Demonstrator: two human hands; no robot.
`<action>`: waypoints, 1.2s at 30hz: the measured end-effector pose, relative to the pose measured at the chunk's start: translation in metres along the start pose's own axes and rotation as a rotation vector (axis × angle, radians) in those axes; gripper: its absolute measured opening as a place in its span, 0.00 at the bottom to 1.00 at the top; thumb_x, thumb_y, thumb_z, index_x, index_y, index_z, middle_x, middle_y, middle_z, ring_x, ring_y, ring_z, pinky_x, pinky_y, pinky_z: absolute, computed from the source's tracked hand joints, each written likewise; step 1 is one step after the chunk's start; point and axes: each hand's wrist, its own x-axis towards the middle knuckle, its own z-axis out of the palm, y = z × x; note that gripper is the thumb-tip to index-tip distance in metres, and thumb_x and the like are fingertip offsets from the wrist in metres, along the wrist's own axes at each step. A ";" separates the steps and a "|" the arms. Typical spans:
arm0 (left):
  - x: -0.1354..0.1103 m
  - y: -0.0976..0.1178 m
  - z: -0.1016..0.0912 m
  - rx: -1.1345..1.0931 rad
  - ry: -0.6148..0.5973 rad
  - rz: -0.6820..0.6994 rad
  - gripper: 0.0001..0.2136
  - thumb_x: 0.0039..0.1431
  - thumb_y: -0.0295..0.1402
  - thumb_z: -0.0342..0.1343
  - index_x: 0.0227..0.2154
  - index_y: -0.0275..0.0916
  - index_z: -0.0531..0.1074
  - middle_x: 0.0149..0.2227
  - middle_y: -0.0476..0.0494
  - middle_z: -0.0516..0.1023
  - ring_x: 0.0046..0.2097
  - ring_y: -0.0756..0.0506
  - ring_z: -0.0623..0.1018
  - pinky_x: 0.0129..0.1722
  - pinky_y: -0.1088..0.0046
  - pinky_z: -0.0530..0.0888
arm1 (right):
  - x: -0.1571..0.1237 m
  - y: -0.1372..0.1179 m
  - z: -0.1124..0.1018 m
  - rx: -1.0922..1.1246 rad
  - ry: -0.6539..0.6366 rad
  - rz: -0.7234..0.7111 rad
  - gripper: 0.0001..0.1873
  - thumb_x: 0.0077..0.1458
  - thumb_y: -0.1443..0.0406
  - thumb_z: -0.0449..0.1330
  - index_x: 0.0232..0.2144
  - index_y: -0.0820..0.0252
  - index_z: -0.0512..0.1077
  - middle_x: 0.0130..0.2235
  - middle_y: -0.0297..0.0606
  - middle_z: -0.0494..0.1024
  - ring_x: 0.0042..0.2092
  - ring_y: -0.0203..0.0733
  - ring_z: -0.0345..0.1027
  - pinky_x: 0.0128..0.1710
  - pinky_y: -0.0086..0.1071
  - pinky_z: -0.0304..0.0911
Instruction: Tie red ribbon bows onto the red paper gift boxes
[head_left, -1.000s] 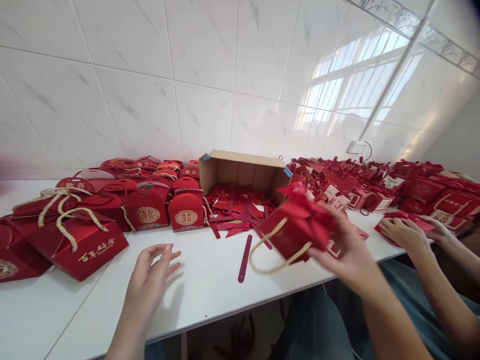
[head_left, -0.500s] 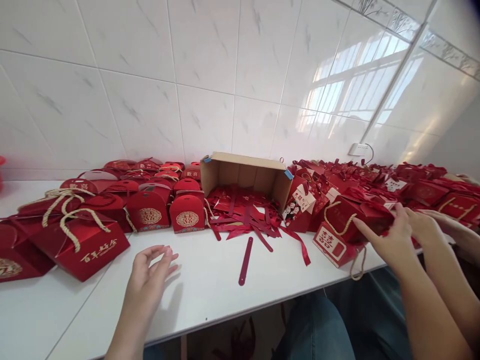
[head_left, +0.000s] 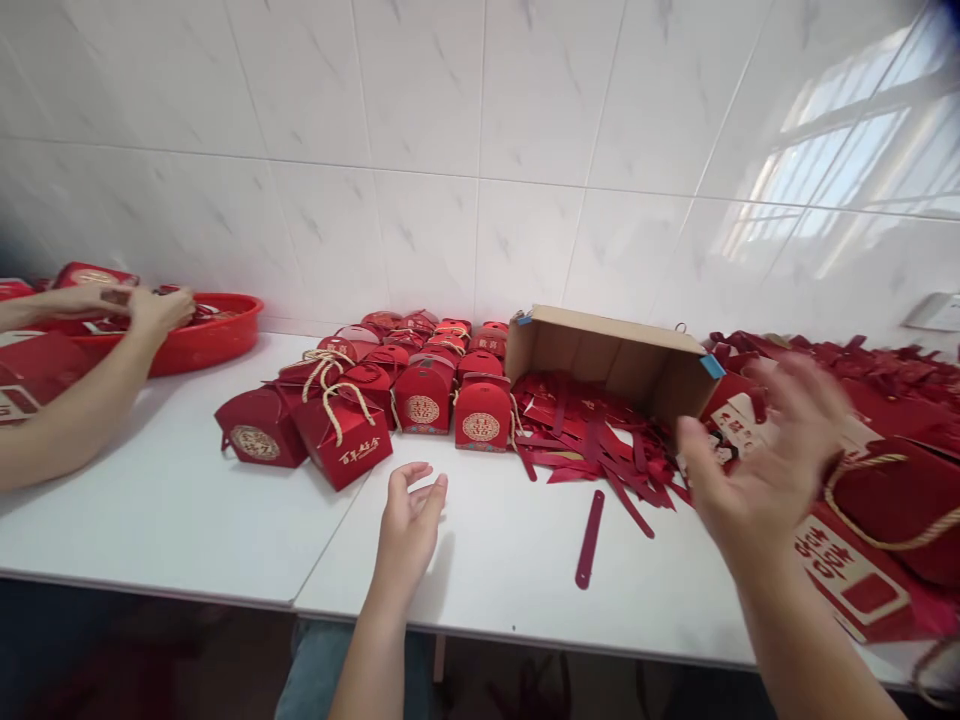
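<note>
My left hand (head_left: 411, 515) hovers over the white table with its fingers loosely bent and apart, nothing in them. Ahead of it stands a red gift box with a round gold emblem (head_left: 481, 412). To its left is a red box with rope handles (head_left: 345, 436). My right hand (head_left: 772, 455), smeared by motion, is raised with fingers spread and holds nothing. Behind and beside it sits a red box with a double-happiness label (head_left: 855, 570), partly hidden. On the table between my hands lies a dark red strip with holes at its ends (head_left: 590, 540).
A cardboard box on its side (head_left: 615, 335) spills dark red strips (head_left: 600, 440) onto the white table (head_left: 480, 560). More red boxes crowd the right. At left, a co-worker's hands (head_left: 154, 308) are over a red basin (head_left: 217, 335). A tiled wall stands behind.
The view has swung left, bringing the co-worker and basin into sight. My right hand has come away from the boxes at right, fingers spread. My left hand stays empty over the table.
</note>
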 end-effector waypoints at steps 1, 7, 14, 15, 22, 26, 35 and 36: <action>0.001 -0.001 -0.002 0.003 0.013 0.001 0.18 0.52 0.44 0.58 0.40 0.41 0.63 0.52 0.38 0.68 0.45 0.43 0.77 0.37 0.66 0.77 | 0.009 -0.010 0.021 0.047 -0.087 -0.051 0.23 0.54 0.60 0.59 0.53 0.55 0.66 0.58 0.46 0.62 0.62 0.57 0.52 0.61 0.55 0.49; 0.005 -0.003 -0.013 0.019 0.057 -0.005 0.19 0.50 0.46 0.58 0.40 0.41 0.63 0.52 0.38 0.68 0.46 0.42 0.76 0.39 0.66 0.76 | 0.032 -0.021 0.138 0.336 -0.687 0.063 0.11 0.54 0.59 0.59 0.34 0.58 0.77 0.47 0.45 0.74 0.50 0.49 0.68 0.53 0.46 0.61; 0.011 -0.010 -0.007 0.023 0.046 -0.026 0.19 0.50 0.48 0.58 0.40 0.42 0.64 0.51 0.39 0.68 0.48 0.40 0.75 0.43 0.61 0.74 | 0.018 -0.021 0.193 0.502 -0.857 0.076 0.13 0.52 0.55 0.61 0.34 0.59 0.76 0.53 0.47 0.72 0.59 0.49 0.61 0.54 0.41 0.61; 0.012 -0.010 -0.005 0.021 0.048 -0.028 0.20 0.50 0.48 0.58 0.40 0.42 0.64 0.51 0.39 0.68 0.48 0.40 0.75 0.43 0.61 0.74 | 0.016 -0.022 0.195 0.524 -0.872 0.076 0.12 0.52 0.57 0.62 0.34 0.59 0.75 0.52 0.46 0.73 0.58 0.47 0.64 0.54 0.40 0.61; 0.012 -0.012 0.002 0.085 0.025 -0.079 0.21 0.49 0.50 0.58 0.41 0.43 0.64 0.44 0.42 0.72 0.47 0.40 0.75 0.46 0.58 0.72 | 0.018 -0.024 0.186 0.593 -0.887 0.143 0.04 0.52 0.65 0.59 0.29 0.60 0.72 0.34 0.38 0.79 0.37 0.39 0.73 0.38 0.33 0.67; 0.013 -0.010 0.009 0.087 0.023 -0.085 0.23 0.48 0.50 0.60 0.42 0.43 0.64 0.45 0.41 0.71 0.47 0.39 0.75 0.48 0.55 0.72 | 0.032 -0.025 0.166 0.639 -0.976 0.117 0.04 0.52 0.66 0.59 0.26 0.60 0.70 0.29 0.34 0.77 0.31 0.36 0.71 0.31 0.30 0.66; -0.012 0.018 0.029 0.109 0.100 0.474 0.17 0.50 0.37 0.62 0.42 0.44 0.66 0.53 0.42 0.67 0.59 0.38 0.65 0.53 0.62 0.67 | 0.070 -0.032 0.098 0.919 -1.169 -0.145 0.02 0.53 0.71 0.59 0.31 0.63 0.70 0.32 0.34 0.77 0.34 0.33 0.72 0.35 0.27 0.67; -0.015 0.021 0.029 0.108 0.079 0.501 0.16 0.51 0.36 0.62 0.42 0.44 0.66 0.53 0.42 0.67 0.60 0.39 0.64 0.53 0.63 0.67 | 0.073 -0.033 0.090 0.915 -1.112 -0.151 0.02 0.53 0.71 0.58 0.31 0.64 0.71 0.32 0.34 0.77 0.34 0.33 0.71 0.35 0.27 0.66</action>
